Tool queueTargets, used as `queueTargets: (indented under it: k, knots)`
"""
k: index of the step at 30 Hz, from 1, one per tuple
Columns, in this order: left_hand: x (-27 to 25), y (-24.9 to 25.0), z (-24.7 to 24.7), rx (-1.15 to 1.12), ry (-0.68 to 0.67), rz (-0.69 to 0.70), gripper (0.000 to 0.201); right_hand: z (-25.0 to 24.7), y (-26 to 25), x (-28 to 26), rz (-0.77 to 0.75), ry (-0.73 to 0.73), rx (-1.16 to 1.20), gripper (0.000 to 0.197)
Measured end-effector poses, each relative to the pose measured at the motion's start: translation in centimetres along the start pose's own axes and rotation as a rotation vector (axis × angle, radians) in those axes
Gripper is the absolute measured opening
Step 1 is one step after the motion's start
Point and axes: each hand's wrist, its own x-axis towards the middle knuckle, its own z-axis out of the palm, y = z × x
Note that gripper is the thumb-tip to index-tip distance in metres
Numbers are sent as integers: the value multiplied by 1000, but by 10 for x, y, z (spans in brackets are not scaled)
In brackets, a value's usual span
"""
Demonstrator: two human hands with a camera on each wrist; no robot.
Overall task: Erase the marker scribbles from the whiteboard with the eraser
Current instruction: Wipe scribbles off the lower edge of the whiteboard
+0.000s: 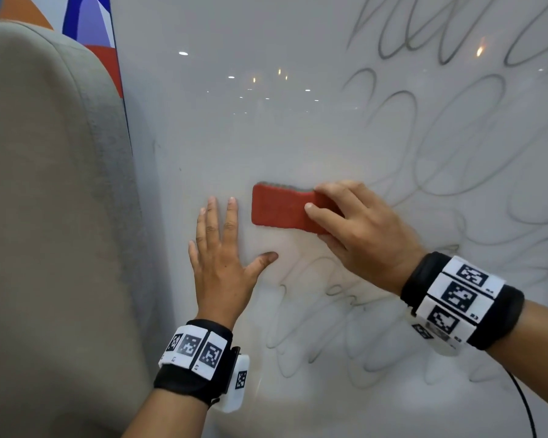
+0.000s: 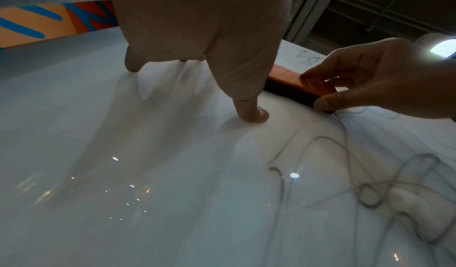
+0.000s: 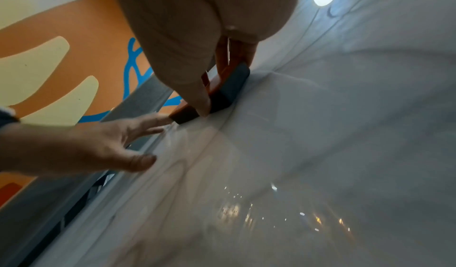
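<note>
A glossy whiteboard (image 1: 266,128) fills the view, with grey looping marker scribbles (image 1: 431,147) across its right side and more scribbles (image 1: 336,330) below my hands. My right hand (image 1: 351,226) grips the right end of a red eraser (image 1: 279,210), thumb underneath and fingers over the top, its felt face flat against the board. In the right wrist view the eraser (image 3: 222,93) shows its dark felt edge on the board. My left hand (image 1: 222,251) lies flat with fingers spread on the board just left of the eraser. The board's left part looks wiped.
A grey padded chair back (image 1: 51,216) stands close along the whiteboard's left edge. Behind it is a wall with orange, blue and red shapes (image 1: 89,23). A thin black cable (image 1: 525,403) hangs from my right wrist band.
</note>
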Motion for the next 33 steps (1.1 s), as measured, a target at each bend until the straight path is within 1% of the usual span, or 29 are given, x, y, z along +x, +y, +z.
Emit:
queueTargets:
  k: [2,5,8,10,12,14,16,18,19,21,23,25,27,29,31,33]
  knots:
    - [0,0,0,8,12,-1,103,-14,14,16,17,44,1,30]
    - [0,0,-1,35,10,-5,103,-31,35,38,144,157,-7,40]
    - [2,5,-7,67,36,6,103,-23,24,31,181,176,-19,38]
    - [8,13,-15,110,75,25,100,-11,9,18,160,119,-9,38]
    - [18,23,-23,130,91,57,105,-5,1,9,146,58,-2,37]
    - [29,35,-31,134,57,97,120,-6,2,12,131,27,6,37]
    - [41,47,-37,136,5,133,133,-11,3,22,81,0,10,34]
    - [52,56,-42,136,-27,159,138,-17,9,33,20,-5,-7,30]
    - [57,60,-44,134,-39,169,140,-22,16,39,4,16,-23,30]
    - [68,65,-48,135,-68,185,141,-34,33,52,9,92,-65,37]
    - [77,68,-50,144,-98,193,141,-43,49,61,18,128,-119,41]
    - [83,69,-50,156,-125,197,140,-43,53,62,5,119,-168,40]
    - [86,69,-50,160,-137,196,139,-35,47,54,-8,91,-169,37]
    - [86,69,-50,156,-130,198,136,-25,39,43,-69,21,-159,38]
    - [87,69,-49,152,-118,200,132,-26,42,41,-154,-37,-180,37]
    - [87,69,-47,151,-92,202,129,-36,57,54,-195,-24,-202,35]
